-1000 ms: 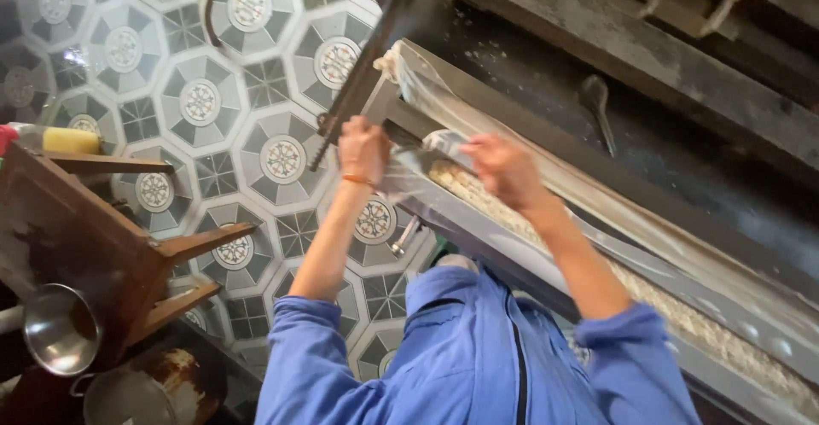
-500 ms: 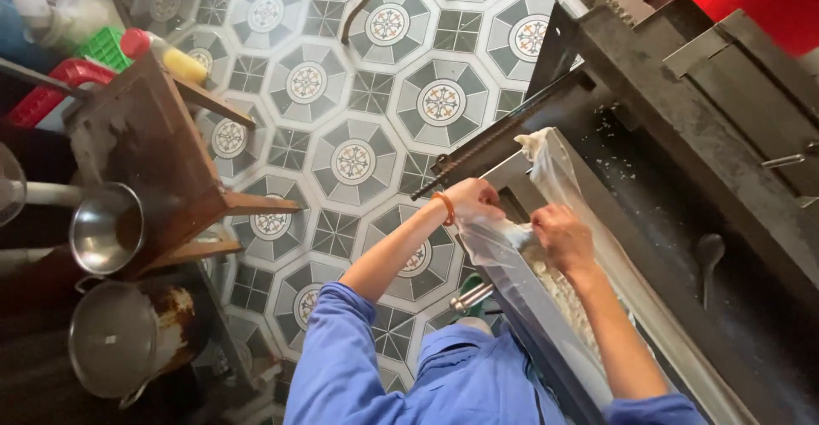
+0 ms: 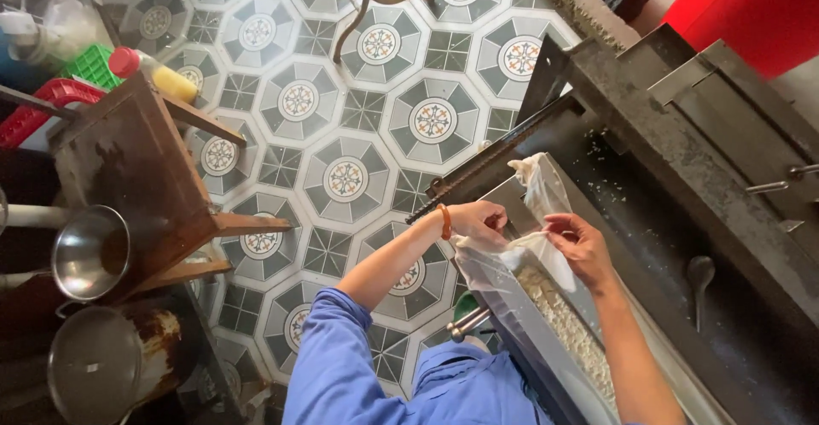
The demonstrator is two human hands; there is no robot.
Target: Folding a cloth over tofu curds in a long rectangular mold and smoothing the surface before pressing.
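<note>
Both hands grip the clear plastic bag (image 3: 512, 284) lying in the metal trough (image 3: 597, 323): left hand (image 3: 478, 220) and right hand (image 3: 580, 246) fingers pinch its mouth; spreading it demands a steady pull.

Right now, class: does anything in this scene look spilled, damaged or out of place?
Yes. Small white bits lie scattered on the dark metal surface beside the long trough, past where both hands grip the clear plastic sheet. A spoon lies loose on that surface. The metal pot at lower left is rusty.
</note>
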